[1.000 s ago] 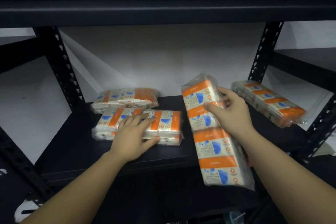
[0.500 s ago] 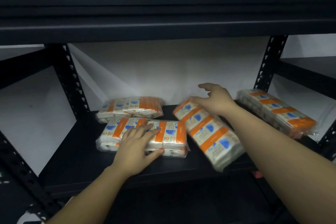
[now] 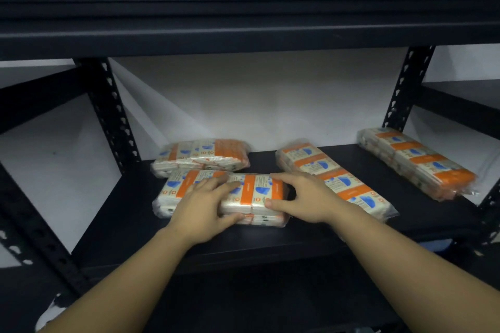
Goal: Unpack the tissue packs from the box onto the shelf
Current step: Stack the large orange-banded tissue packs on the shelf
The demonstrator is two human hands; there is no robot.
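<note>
Four tissue packs lie on the black shelf [image 3: 270,246] of a metal rack, all wrapped in clear plastic with orange bands and blue cloud-like marks; the print on them is too small and blurred to read. The front pack [image 3: 224,199] is the one being handled. The left hand [image 3: 201,207] lies over its top with fingers spread across the wrapper and the thumb tucked against the near edge. The right hand [image 3: 300,200] clasps its right end, fingers curved over the top and thumb pressed on the near side. Just behind the front pack, touching or nearly so, sits the rear pack [image 3: 200,157] by the back wall. To the right of the front pack, partly under the right forearm, a long pack [image 3: 332,178] lies at a slant, its near end reaching the shelf's front edge. Well to the right of that, a far pack [image 3: 416,162] rests slanted beside the right upright post [image 3: 403,89].
</note>
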